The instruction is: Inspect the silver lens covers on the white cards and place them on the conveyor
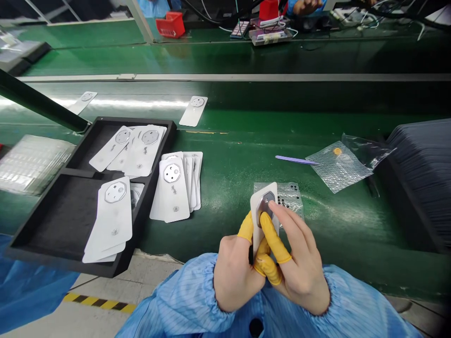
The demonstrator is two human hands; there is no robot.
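A white phone back cover (pixel 256 202) with a grey octagonal camera window is held tilted in front of me. My left hand (pixel 236 267) grips its left edge, a yellow finger cot on the thumb. My right hand (pixel 299 263) closes on the cover from the other side. One of its yellow-cotted fingers presses at the octagon, and the bare fingers reach over the upper right edge. Under the cover lies a bubble-wrap sheet (pixel 292 197) bearing small black dots, partly hidden. Left of my hands are stacked similar covers (pixel 176 197).
A black two-part tray (pixel 42 216) holds more white covers. Two single covers lie farther back, one a white cover (pixel 193 111). On the right are a purple stick (pixel 295 160), bubble wrap (pixel 340 169) and a black bin (pixel 405 206) of stacked dark sheets. Clear trays (pixel 33 162) stand far left.
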